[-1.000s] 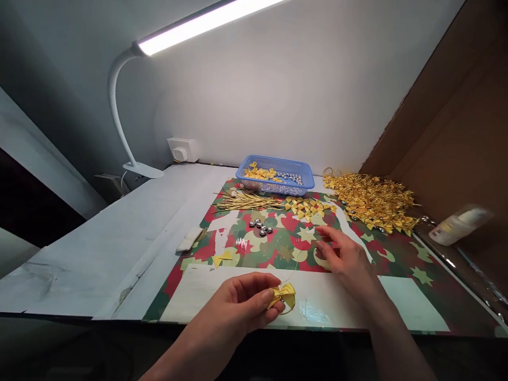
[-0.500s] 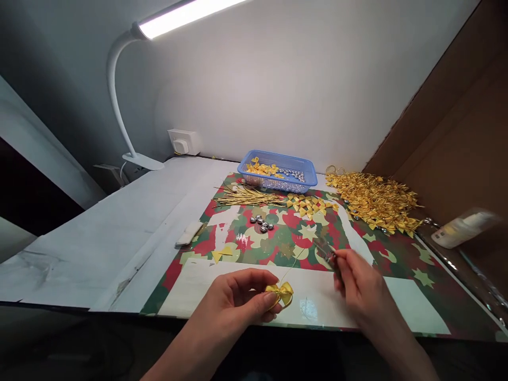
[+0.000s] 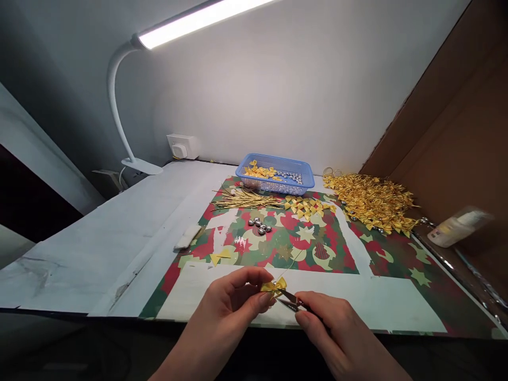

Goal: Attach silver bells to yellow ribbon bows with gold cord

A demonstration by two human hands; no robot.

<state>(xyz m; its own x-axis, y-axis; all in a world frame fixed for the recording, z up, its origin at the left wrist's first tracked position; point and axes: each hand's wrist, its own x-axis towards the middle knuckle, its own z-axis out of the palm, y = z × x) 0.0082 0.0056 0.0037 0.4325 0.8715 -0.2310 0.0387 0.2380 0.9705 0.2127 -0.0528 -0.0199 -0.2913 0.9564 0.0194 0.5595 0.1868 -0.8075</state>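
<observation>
Here's your table [image 3: 119, 233]: basket [image 3: 273, 186] at the back, strands [image 3: 248, 200] before it, loose bows [image 3: 305, 206] right of those, bells [image 3: 262, 229] in front. Lamp [image 3: 114, 100] left, bow pile [image 3: 377, 203] right, bottle [image 3: 452, 228] farther right. Nearest you, the held bow [image 3: 280, 284], scissors [image 3: 293, 306] at its right!

Tabletop with a smooth white covering [image 3: 119, 233], scuffed at left; glossy red, green and cream star-patterned sheet [image 3: 283, 254] covers the middle and right, white rectangular strip [image 3: 397, 301] along its front. On it: blue plastic mesh basket [image 3: 278, 185] at the back, loose bundle of thin gold stems [image 3: 248, 200] in front, small yellow ribbon bows [image 3: 305, 206] just right of those, clustered shiny silver balls [image 3: 262, 228] nearer the front, yellow triangular scraps [image 3: 221, 256] front left. Flat white pad [image 3: 188, 237] lies at the sheet's left edge, big heap of gold ribbon bows [image 3: 375, 201] right rear.
</observation>
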